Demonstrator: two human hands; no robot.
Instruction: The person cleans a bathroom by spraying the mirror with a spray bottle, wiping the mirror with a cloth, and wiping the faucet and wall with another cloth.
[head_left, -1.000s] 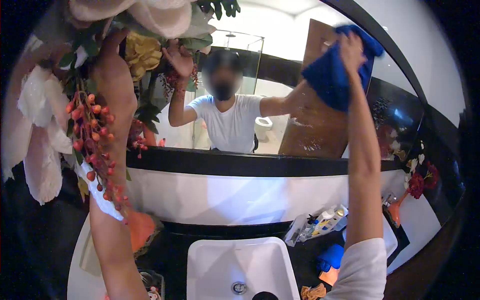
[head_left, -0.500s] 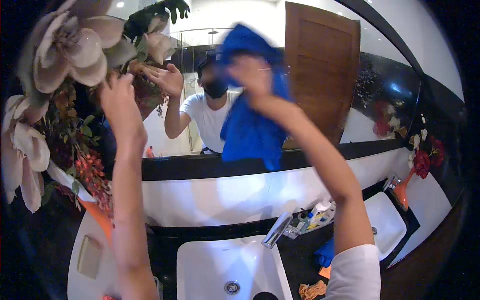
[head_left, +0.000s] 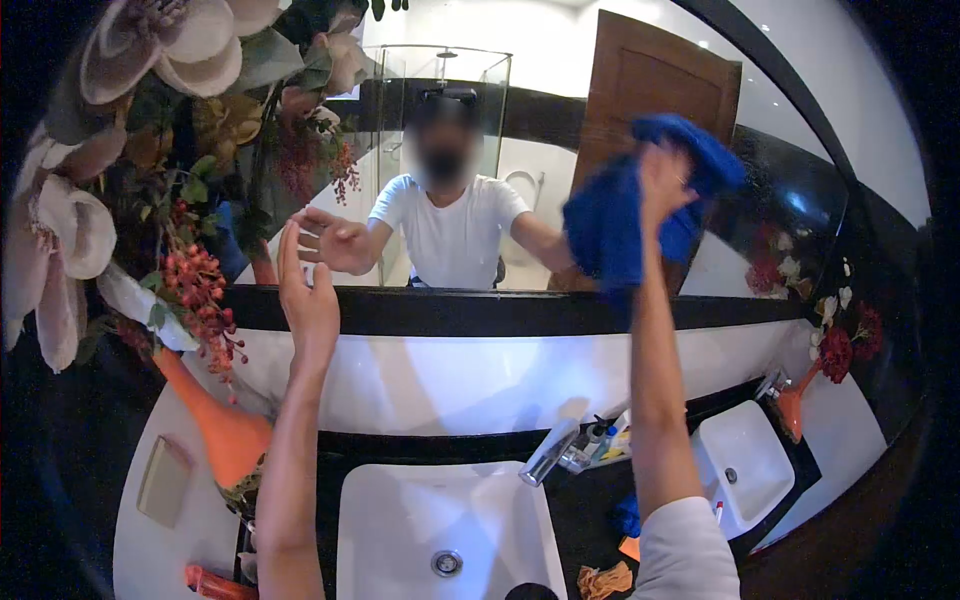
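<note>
My right hand [head_left: 662, 185] is raised against the wall mirror [head_left: 545, 215] with its fingers on a blue cloth [head_left: 610, 225]. The cloth is blurred and hangs in loose folds below and beside the hand. My left hand [head_left: 310, 300] is up near the mirror's lower left part, fingers stretched out and holding nothing. Beside it on the left stands an orange vase [head_left: 225, 430] with large pale flowers [head_left: 75, 230] and red berries [head_left: 195, 280]. The mirror reflects a person in a white shirt and black mask, and a brown door.
Below lies a white sink [head_left: 450, 500] with a chrome faucet [head_left: 550, 455]. Bottles [head_left: 598, 438] stand beside the faucet. A crumpled orange cloth [head_left: 605, 581] lies on the black counter. Farther right are a second sink [head_left: 750, 465] and another orange vase [head_left: 790, 412].
My right hand has swept the blue cloth to the right across the mirror. My left hand has moved right and down, away from the flowers. The view has shifted slightly.
</note>
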